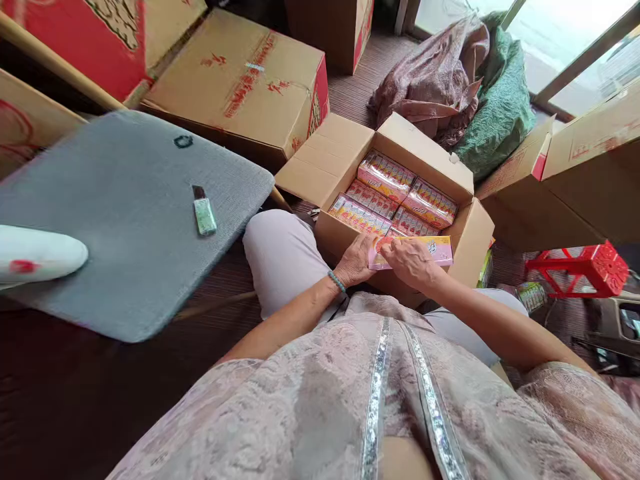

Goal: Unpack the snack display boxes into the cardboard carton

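Observation:
A small pink and yellow printed box (441, 251) lies across the near edge of an open cardboard carton (334, 230). My left hand (356, 259), with a beaded bracelet at its wrist, grips the box's left end. Bent over the middle of the same box, my right hand (413, 262) presses its fingers together on it; its fingertips are partly hidden. Inside the carton sit several similar packs (386, 175) in pink and yellow, some lower than others. The carton's flaps are folded outward.
At left stands a grey-topped table (135, 200) with a green-handled blade (204, 212) and a white rounded object (40, 255). Behind is a taped carton (240, 87). Brown (430, 80) and green sacks (503, 110), another carton (590, 167) and a red stool (580, 270) are at right.

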A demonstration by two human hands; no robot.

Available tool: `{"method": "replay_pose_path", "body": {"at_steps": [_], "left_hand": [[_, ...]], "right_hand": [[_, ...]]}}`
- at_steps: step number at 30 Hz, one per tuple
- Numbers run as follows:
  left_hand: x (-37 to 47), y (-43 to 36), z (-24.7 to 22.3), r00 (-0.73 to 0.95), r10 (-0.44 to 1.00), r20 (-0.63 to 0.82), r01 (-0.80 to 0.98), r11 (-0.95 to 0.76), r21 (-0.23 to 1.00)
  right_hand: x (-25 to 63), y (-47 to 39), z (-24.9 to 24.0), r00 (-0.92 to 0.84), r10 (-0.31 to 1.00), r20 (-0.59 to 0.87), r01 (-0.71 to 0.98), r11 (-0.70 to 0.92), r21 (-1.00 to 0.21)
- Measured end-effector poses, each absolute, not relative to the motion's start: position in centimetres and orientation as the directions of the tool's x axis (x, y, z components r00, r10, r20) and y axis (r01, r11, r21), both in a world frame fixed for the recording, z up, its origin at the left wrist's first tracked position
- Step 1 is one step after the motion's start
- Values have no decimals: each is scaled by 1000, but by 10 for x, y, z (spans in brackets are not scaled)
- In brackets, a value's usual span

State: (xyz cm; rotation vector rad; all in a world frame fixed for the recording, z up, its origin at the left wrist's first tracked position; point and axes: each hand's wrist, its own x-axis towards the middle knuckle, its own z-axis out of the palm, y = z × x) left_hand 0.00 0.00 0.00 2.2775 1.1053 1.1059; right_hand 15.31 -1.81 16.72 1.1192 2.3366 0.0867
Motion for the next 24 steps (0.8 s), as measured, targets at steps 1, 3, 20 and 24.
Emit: {"method": "replay_pose_path", "body": {"at_steps": [1,3,20,24], "left_hand": [[-1,0,0,388,793,469,475,-608,636],[-2,1,1,396,809,435,459,-584,670],[-7,6,4,441,827,348,451,-540,711],[-7,8,3,453,825,337,458,-540,706]], "right_hand": [[157,-18,168,-486,746,-455,707,642,297],[164,-18,169,-450,760,-469,712,622,325],[271,-22,165,-152,893,-423,830,348,436],[310,-29,158,-133,917,-376,863,293,411]]}}
